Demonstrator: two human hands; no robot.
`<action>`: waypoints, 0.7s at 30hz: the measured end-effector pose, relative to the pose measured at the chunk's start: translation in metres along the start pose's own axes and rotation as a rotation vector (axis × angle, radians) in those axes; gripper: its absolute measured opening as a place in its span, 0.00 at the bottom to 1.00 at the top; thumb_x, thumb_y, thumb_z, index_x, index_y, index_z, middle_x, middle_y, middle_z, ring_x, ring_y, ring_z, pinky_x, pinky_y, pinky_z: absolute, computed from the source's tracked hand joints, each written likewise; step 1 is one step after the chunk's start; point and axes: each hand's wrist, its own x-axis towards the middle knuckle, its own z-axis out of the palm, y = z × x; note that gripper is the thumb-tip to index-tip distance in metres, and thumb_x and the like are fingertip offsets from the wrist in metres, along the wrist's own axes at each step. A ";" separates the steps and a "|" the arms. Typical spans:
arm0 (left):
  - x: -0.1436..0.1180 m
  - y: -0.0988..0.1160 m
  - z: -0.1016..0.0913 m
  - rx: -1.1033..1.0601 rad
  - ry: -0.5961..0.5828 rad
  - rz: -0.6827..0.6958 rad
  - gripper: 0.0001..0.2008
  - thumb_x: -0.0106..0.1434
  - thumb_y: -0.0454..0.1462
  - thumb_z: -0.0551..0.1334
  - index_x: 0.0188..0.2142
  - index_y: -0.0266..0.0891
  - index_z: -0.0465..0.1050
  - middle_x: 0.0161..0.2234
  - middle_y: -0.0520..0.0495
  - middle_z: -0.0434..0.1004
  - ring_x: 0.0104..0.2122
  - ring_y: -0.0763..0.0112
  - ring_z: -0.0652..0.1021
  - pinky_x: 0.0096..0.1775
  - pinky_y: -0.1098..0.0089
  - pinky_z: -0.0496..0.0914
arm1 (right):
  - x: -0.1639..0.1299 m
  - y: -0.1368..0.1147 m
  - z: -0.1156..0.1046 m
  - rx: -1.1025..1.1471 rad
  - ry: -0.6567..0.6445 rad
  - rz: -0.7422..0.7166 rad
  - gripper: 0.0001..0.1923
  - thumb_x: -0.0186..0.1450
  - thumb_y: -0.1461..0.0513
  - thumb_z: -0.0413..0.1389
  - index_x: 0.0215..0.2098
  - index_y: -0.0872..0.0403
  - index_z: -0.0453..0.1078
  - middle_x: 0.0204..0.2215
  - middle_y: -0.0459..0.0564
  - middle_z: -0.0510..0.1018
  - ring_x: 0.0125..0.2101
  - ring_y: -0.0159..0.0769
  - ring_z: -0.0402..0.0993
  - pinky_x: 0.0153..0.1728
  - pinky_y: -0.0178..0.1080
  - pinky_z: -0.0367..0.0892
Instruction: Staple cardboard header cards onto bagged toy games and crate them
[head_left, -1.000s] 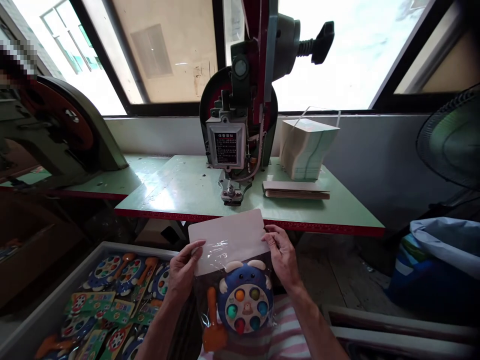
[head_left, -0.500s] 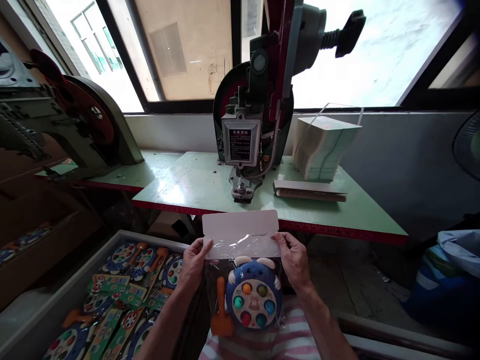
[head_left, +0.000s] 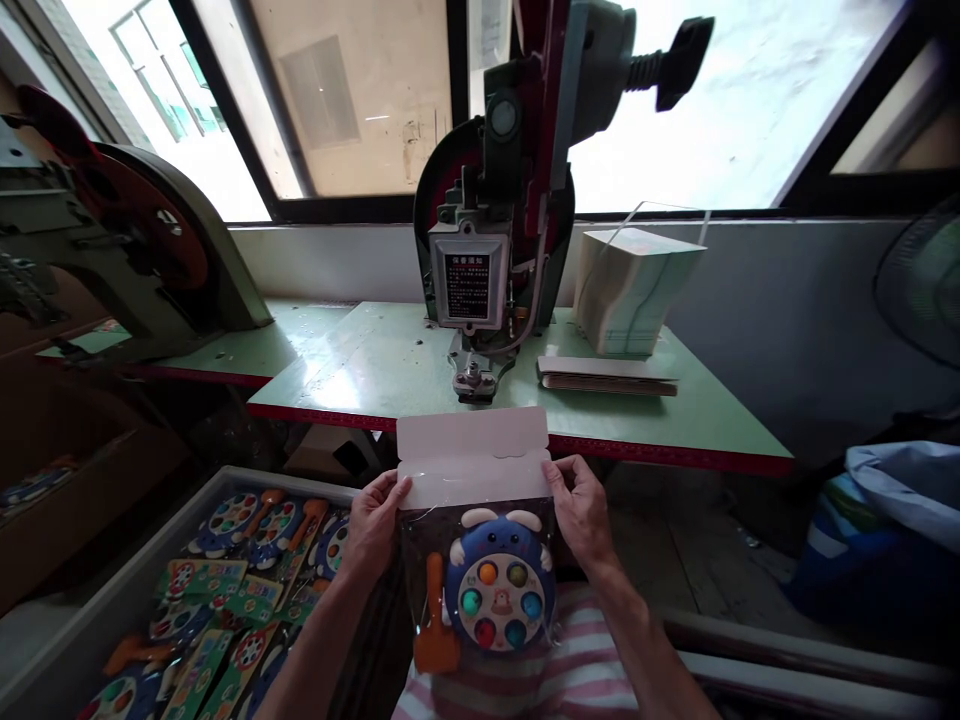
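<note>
Left hand [head_left: 373,522], right hand [head_left: 583,512] pinching white card [head_left: 457,437]; machine plate [head_left: 468,287] headed 保養須知.

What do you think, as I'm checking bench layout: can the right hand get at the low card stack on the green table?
Probably yes: nothing visible blocks the right hand from the low card stack, though that hand must first release the white card.

Glossy clear plastic on the bag [head_left: 418,530], matt paperboard on the header card [head_left: 465,435], smooth plastic on the toy mallet [head_left: 436,648], and the table [head_left: 375,365] gleams, smooth and shiny!
</note>
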 end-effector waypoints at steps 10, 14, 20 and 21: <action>-0.004 0.023 0.011 0.099 -0.001 -0.097 0.28 0.41 0.47 0.81 0.38 0.35 0.81 0.32 0.45 0.85 0.31 0.62 0.82 0.28 0.72 0.76 | 0.004 0.008 0.001 0.121 0.031 0.031 0.17 0.67 0.47 0.61 0.31 0.50 0.69 0.29 0.46 0.75 0.31 0.37 0.70 0.33 0.38 0.66; 0.000 0.026 0.003 0.142 -0.062 -0.107 0.27 0.44 0.46 0.80 0.40 0.36 0.79 0.34 0.46 0.84 0.31 0.63 0.82 0.28 0.71 0.76 | 0.005 0.006 0.004 0.368 0.030 0.133 0.15 0.62 0.50 0.66 0.37 0.50 0.71 0.31 0.46 0.77 0.33 0.37 0.72 0.35 0.37 0.67; 0.005 0.025 -0.009 0.126 -0.171 -0.104 0.35 0.49 0.44 0.79 0.55 0.41 0.71 0.34 0.48 0.84 0.29 0.64 0.82 0.28 0.69 0.77 | 0.011 -0.005 -0.006 0.728 -0.234 0.320 0.31 0.57 0.56 0.70 0.58 0.46 0.72 0.31 0.41 0.76 0.30 0.32 0.71 0.32 0.33 0.66; 0.003 0.026 -0.008 0.117 -0.158 -0.101 0.38 0.48 0.43 0.79 0.57 0.42 0.70 0.34 0.49 0.84 0.28 0.64 0.81 0.28 0.69 0.77 | 0.011 -0.005 -0.007 0.749 -0.252 0.330 0.29 0.56 0.57 0.71 0.56 0.46 0.74 0.31 0.41 0.77 0.30 0.31 0.72 0.32 0.33 0.67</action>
